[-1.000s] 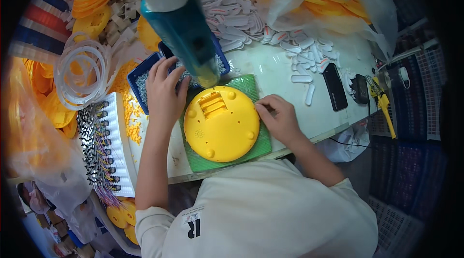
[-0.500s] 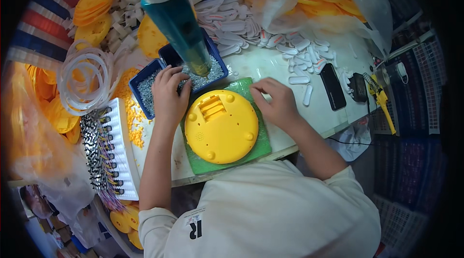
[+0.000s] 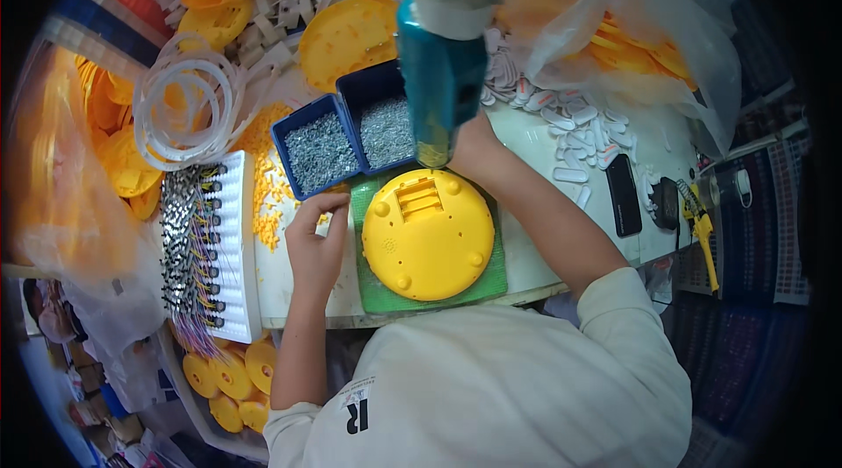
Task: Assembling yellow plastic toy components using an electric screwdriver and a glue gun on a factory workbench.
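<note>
The yellow round housing lies flat on the green mat, near the front edge of the pale table. Its rectangular recess, w/ narrow slots inside, is at the upper side. Over the far rim of the housing hangs a teal tool, approx. vertical, its tip pointing down; if the tip touches the rim, I cannot tell.

The left hand is beside the mat, just below two blue bins full of small grey metal bits. Its fingers are bent, w/ thumb and forefinger tips close to each other — whether some tiny piece is pinched there, can't tell. The right hand is stretched past the housing, up to the teal tool, which covers most of it; so its fingers are hidden and I can't say if they grip.

On the L side: loose yellow bits, a white tray w/ wired parts along it, and rings of clear tubing. On the R side: many white oval pieces, a black phone, a small black box and — near the table's end — a yellow-handled tool.
</note>
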A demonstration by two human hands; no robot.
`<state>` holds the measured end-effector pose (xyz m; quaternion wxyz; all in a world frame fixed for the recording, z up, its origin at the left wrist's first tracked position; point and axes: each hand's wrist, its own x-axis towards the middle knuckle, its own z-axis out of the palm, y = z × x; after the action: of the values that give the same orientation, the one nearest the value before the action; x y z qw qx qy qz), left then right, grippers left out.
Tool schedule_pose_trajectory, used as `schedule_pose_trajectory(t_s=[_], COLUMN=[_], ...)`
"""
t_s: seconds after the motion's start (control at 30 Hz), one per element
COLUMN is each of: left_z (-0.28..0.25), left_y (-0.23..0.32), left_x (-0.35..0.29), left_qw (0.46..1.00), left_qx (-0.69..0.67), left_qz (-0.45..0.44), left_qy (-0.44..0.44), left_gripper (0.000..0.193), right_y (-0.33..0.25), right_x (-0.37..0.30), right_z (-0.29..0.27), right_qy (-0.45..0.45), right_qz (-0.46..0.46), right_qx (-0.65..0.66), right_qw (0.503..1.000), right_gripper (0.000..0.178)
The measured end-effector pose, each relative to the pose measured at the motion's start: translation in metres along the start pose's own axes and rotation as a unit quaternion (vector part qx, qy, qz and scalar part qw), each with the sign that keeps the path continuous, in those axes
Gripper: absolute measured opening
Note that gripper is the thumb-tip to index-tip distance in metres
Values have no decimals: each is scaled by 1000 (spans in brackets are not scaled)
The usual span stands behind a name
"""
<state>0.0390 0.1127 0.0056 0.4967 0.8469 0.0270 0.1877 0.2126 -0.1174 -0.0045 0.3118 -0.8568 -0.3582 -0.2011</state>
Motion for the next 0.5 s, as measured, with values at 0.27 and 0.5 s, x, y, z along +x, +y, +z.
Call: schedule_pose_trajectory(t_s=[0.27,0.5], left_z=[2,12], left_y=[3,-9], left_x=[-40,-54], left_qw=[983,990], left_qx=[-76,-89], left_qz=[-164,-110], left_qy=[-18,-9], left_gripper=[9,10], right_y=[17,-26], right_x=[4,-17], right_z=[12,-48], right_qy=[9,-55], right_qz=[17,109], right_qx=[44,37], right_qw=[999,992], right_gripper=[13,10])
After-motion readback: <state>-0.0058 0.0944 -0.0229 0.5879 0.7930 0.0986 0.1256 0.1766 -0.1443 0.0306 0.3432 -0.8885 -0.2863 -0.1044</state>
